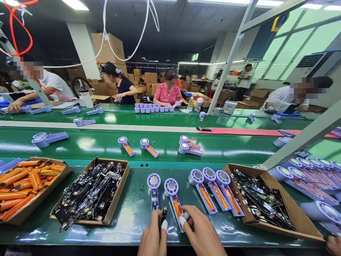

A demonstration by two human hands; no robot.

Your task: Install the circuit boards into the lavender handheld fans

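My left hand (pixel 153 234) pinches a small black circuit board (pixel 163 215) upright between its fingers, at the lower middle. Just beyond it lies a purple fan unit (pixel 153 182) with a dark board in its handle. My right hand (pixel 199 227) has its fingers on the handle of a second purple fan (pixel 171 187), where an orange battery (pixel 178 206) sits. White covers show on a fingertip of each hand. To the right of that hand, several purple fans (pixel 209 175) with orange batteries lie side by side.
Boxes of circuit boards stand left (pixel 125 185) and right (pixel 306 231); a box of orange batteries (pixel 60 181) is at far left. More fans (pixel 318 211) lie far right, near another person's hand (pixel 333 245). Co-workers sit across the green belt (pixel 93 142). A metal post (pixel 301 142) slants at right.
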